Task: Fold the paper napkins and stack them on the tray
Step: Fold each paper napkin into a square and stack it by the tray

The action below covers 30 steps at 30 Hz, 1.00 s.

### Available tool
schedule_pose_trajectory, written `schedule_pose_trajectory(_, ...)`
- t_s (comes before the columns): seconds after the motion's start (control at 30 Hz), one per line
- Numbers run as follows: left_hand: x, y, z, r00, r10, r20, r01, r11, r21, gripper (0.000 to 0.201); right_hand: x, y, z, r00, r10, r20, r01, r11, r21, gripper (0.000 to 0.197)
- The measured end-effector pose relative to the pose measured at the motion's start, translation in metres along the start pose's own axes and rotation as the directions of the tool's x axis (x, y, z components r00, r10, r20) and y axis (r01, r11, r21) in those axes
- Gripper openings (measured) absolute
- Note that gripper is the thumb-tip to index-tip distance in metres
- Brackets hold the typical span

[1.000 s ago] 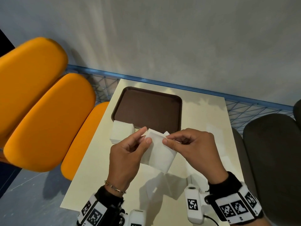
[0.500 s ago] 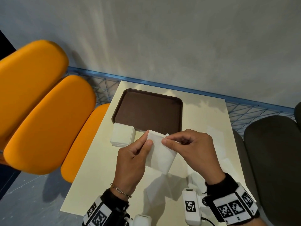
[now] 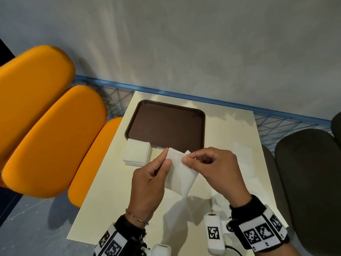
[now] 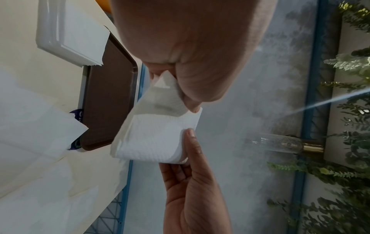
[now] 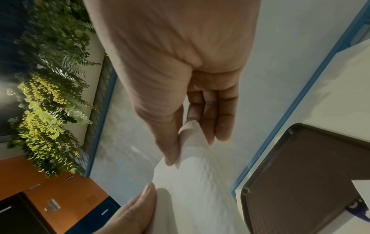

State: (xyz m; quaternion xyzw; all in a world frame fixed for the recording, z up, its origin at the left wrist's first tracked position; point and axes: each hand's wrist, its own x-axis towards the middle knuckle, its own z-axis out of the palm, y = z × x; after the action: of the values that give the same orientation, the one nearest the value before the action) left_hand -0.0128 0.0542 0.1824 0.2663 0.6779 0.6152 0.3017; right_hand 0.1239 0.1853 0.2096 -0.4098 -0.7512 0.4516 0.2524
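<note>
A white paper napkin (image 3: 181, 175) hangs above the table in front of the brown tray (image 3: 166, 124), which holds nothing. My left hand (image 3: 167, 157) pinches its upper left corner between thumb and forefinger. My right hand (image 3: 186, 158) pinches the upper right corner, close beside the left. The left wrist view shows the napkin (image 4: 158, 136) doubled over, hanging from the left hand (image 4: 176, 88). In the right wrist view the right hand (image 5: 190, 142) nips the napkin's (image 5: 192, 182) top edge. A stack of folded napkins (image 3: 137, 154) lies against the tray's near left corner.
Loose flat napkins (image 3: 241, 154) lie on the cream table (image 3: 114, 182) to the right and near its front edge. Orange chairs (image 3: 51, 137) stand at the left, a dark grey chair (image 3: 306, 182) at the right. A blue wire rail (image 3: 203, 100) runs behind the table.
My hands have drawn slightly closer together and the napkin between them hangs narrower. Both pinches have held.
</note>
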Motion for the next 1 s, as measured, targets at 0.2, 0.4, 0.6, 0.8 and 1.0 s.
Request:
schedule_pose_trajectory(0.2, -0.001, -0.004, 0.002, 1.000, -0.013, -0.015, 0.013, 1.000, -0.004, 0.025, -0.003, 0.001, -0.003, 1.000, 0.003, -0.001, -0.003, 0.999, -0.032, 0.012)
schedule_pose_trajectory(0.4, -0.001, -0.002, 0.001, 0.997, -0.077, -0.007, 0.075, 0.992, -0.100, 0.019, -0.004, 0.003, -0.009, 0.999, 0.037, 0.017, -0.038, 0.999, 0.018, 0.029)
schedule_pose_trajectory(0.6, 0.003, -0.001, -0.007, 0.982, -0.191, 0.008, 0.187, 0.952, -0.244, 0.017, -0.005, 0.001, -0.017, 0.965, 0.154, 0.214, -0.182, 0.977, 0.115, 0.038)
schedule_pose_trajectory(0.8, 0.008, -0.005, -0.018, 0.978, -0.206, -0.018, 0.194, 0.946, -0.258, 0.015, -0.004, 0.010, -0.001, 0.964, 0.207, 0.166, -0.257, 0.881, 0.397, 0.016)
schedule_pose_trajectory(1.0, 0.004, -0.013, -0.023, 0.974, -0.225, 0.001, 0.218, 0.944, -0.247, 0.016, -0.005, 0.010, 0.019, 0.893, 0.264, 0.364, -0.427, 0.753, 0.501, 0.043)
